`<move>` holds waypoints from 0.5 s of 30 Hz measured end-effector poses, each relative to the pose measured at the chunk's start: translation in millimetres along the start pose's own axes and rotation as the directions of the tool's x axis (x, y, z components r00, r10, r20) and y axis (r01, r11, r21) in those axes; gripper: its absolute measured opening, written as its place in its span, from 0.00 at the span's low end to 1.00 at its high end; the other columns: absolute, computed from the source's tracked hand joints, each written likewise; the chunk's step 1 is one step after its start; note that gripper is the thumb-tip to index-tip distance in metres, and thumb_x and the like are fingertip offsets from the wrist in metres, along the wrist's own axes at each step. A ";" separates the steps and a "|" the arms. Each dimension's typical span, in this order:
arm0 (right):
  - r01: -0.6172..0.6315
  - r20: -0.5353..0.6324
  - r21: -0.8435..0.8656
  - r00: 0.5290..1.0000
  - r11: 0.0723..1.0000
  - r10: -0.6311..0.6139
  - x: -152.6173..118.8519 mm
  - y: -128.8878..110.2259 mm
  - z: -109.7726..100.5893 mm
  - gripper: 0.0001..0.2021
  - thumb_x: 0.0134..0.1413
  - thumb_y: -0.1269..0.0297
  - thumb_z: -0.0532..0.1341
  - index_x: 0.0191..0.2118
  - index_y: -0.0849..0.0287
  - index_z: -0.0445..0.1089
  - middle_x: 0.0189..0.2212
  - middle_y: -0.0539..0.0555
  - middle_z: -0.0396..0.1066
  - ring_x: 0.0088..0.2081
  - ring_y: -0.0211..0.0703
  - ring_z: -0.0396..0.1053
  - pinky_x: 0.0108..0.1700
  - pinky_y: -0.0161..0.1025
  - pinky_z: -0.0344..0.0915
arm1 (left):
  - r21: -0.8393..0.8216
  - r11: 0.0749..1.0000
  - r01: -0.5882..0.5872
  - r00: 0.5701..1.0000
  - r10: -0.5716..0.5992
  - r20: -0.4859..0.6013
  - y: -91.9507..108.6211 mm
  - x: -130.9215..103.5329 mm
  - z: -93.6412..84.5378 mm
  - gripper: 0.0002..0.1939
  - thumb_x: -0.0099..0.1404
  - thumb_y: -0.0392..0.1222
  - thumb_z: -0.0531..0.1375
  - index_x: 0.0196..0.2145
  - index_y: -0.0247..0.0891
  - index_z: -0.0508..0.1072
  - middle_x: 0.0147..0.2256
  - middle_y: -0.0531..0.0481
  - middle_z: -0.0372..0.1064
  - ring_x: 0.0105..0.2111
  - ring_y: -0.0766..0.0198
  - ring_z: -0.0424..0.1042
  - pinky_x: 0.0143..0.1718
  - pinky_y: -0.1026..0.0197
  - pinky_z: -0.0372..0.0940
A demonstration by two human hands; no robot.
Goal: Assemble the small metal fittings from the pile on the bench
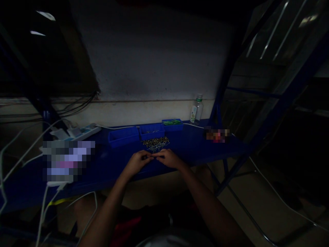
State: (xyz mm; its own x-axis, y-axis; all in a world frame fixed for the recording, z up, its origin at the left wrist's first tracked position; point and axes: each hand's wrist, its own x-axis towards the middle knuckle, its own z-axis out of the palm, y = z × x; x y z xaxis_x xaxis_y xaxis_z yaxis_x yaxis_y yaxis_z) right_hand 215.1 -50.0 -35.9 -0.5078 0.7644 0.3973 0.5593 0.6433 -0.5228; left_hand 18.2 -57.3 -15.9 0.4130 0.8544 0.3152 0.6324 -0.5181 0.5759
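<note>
My left hand and my right hand meet fingertip to fingertip over the front part of the blue table. The fingers of both are pressed together; whatever lies between them is too small and dark to make out. Just beyond the fingertips is a pile of small brass-coloured pieces, with silver screws or pins on its near side. Behind the pile stands a blue bin with a few thin metal pieces. To its left is a larger blue bin, and to its right a bin with green items.
A clear bottle stands at the back right. A power strip with plugs and white cables lies at the left, near a blurred-out object. Another blurred object is at the right. Blue frame posts flank the table.
</note>
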 end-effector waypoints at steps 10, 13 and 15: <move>0.056 0.052 0.026 0.997 0.998 -0.057 0.2 6.1 2.9 0.15 0.53 0.64 0.58 0.48 0.52 0.68 0.34 0.53 0.68 0.35 0.36 0.65 0.40 0.33 0.59 | -0.027 0.999 0.039 0.999 -0.039 -0.002 -0.8 -0.4 0.4 0.13 0.56 0.49 0.57 0.30 0.35 0.72 0.27 0.50 0.69 0.27 0.65 0.67 0.27 0.66 0.59; 0.044 0.030 0.042 0.998 0.998 -0.046 -0.7 5.1 2.4 0.13 0.54 0.63 0.57 0.46 0.51 0.69 0.34 0.52 0.69 0.35 0.37 0.66 0.40 0.33 0.59 | -0.017 0.999 0.027 1.000 -0.027 -0.005 -1.8 -0.6 0.8 0.12 0.57 0.47 0.57 0.30 0.35 0.72 0.28 0.50 0.69 0.27 0.65 0.66 0.28 0.66 0.59; 0.046 -0.009 0.087 0.999 0.995 -0.045 -0.9 3.0 1.4 0.13 0.56 0.62 0.55 0.47 0.51 0.69 0.36 0.51 0.71 0.37 0.37 0.67 0.41 0.33 0.60 | -0.034 0.999 0.023 1.000 -0.023 -0.015 -3.0 -0.4 1.2 0.12 0.58 0.46 0.55 0.32 0.35 0.72 0.29 0.50 0.70 0.29 0.64 0.67 0.29 0.65 0.59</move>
State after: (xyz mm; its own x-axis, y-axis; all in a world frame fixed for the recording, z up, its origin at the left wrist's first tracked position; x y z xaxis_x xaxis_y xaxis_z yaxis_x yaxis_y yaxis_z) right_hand 216.3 -48.8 -38.9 -0.5268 0.7351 0.4268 0.4764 0.6712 -0.5679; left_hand 16.9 -56.2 -18.7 0.3885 0.8668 0.3125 0.6190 -0.4967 0.6084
